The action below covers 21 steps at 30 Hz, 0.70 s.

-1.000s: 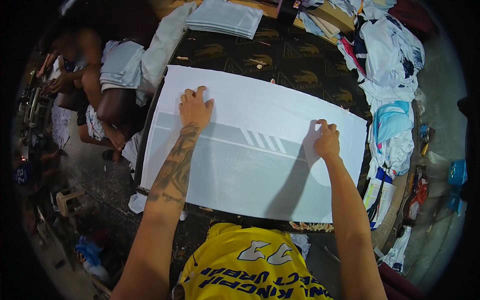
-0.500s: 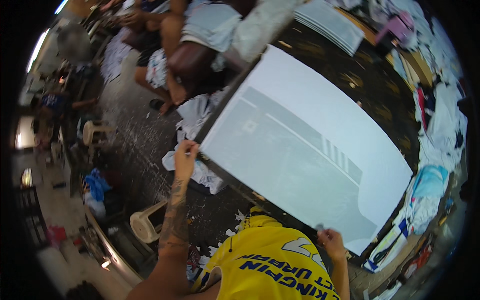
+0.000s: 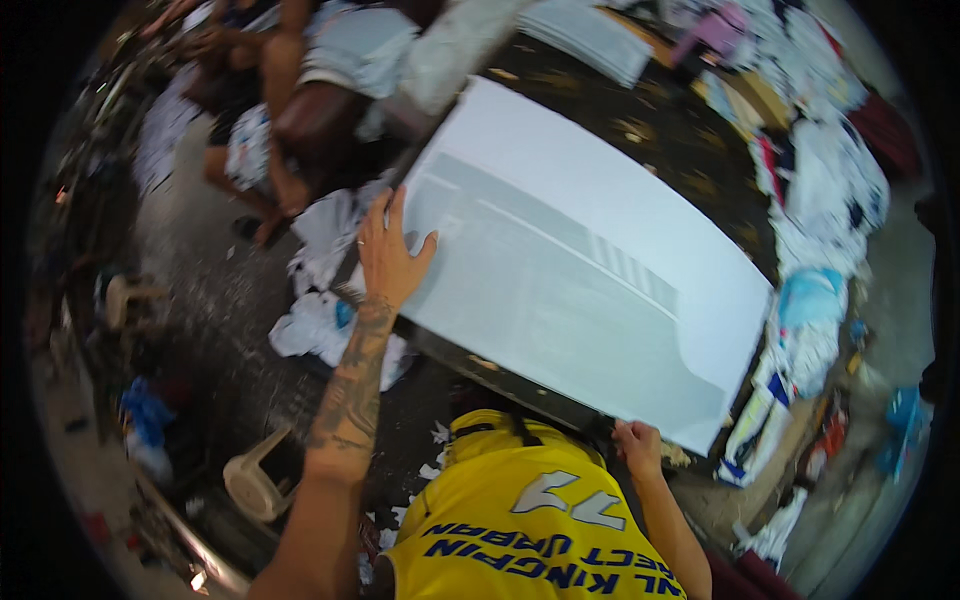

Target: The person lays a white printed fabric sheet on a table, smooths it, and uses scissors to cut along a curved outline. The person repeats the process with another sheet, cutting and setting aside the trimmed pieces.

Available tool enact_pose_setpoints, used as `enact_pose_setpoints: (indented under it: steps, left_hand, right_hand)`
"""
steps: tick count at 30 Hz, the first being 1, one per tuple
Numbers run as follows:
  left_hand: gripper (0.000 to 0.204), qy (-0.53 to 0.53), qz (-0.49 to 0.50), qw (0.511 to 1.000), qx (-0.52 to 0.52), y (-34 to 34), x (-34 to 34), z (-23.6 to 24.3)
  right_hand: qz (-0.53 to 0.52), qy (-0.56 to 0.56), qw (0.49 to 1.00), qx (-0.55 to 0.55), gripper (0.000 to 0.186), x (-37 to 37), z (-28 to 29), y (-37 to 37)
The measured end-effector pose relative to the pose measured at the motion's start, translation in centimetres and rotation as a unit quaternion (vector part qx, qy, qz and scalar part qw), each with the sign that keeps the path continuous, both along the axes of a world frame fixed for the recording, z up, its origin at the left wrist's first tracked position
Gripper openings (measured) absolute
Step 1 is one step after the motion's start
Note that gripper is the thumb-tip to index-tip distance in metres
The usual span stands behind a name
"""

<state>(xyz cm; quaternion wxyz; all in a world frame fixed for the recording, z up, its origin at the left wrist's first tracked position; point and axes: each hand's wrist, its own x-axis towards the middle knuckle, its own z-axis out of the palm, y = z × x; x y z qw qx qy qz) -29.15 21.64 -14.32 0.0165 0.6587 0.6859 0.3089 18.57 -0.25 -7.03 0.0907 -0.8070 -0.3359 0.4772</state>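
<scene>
A white sheet with a grey printed panel and slanted white stripes [image 3: 560, 260] lies on a dark patterned work table [image 3: 630, 130]. My left hand [image 3: 395, 250] is at the sheet's left edge, fingers apart and extended, resting on it. My right hand [image 3: 637, 445] is by the front edge of sheet and table, fingers curled in a pinch; what is between them is too small to make out.
A seated person [image 3: 285, 180] is at upper left. Folded pale pieces [image 3: 585, 38] lie at the table's far end, heaped garments [image 3: 820, 200] along the right, loose fabric [image 3: 315, 325] beside the left edge. A plastic stool [image 3: 255, 480] stands at lower left.
Over the last second the view swung, so the table now appears slanted. My right hand moved down to the front edge. My left hand went down beside the sheet, then back up onto its left edge.
</scene>
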Motion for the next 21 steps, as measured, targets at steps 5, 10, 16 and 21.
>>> enact_pose_setpoints:
  steps: [5,10,16,21]
  left_hand:
    - [0.104,0.194,-0.052,0.97,-0.139,4.0,2.1,-0.9]
    - [0.099,0.321,-0.007,0.934,-0.156,5.8,7.3,5.7]
    - [0.049,-0.027,-0.573,0.803,-0.161,-6.0,31.9,4.6]
    - [0.022,-0.022,-0.64,0.741,-0.2,-14.5,45.6,3.6]
  right_hand:
    - [0.125,-0.22,0.962,0.1,0.038,6.2,2.8,-1.5]
    - [-0.107,-0.321,0.924,0.18,0.031,19.9,2.5,-6.9]
    - [-0.109,-0.454,0.863,0.193,0.055,29.9,-2.7,-11.0]
    - [-0.114,-0.471,0.85,0.205,0.047,33.4,-2.6,-10.3]
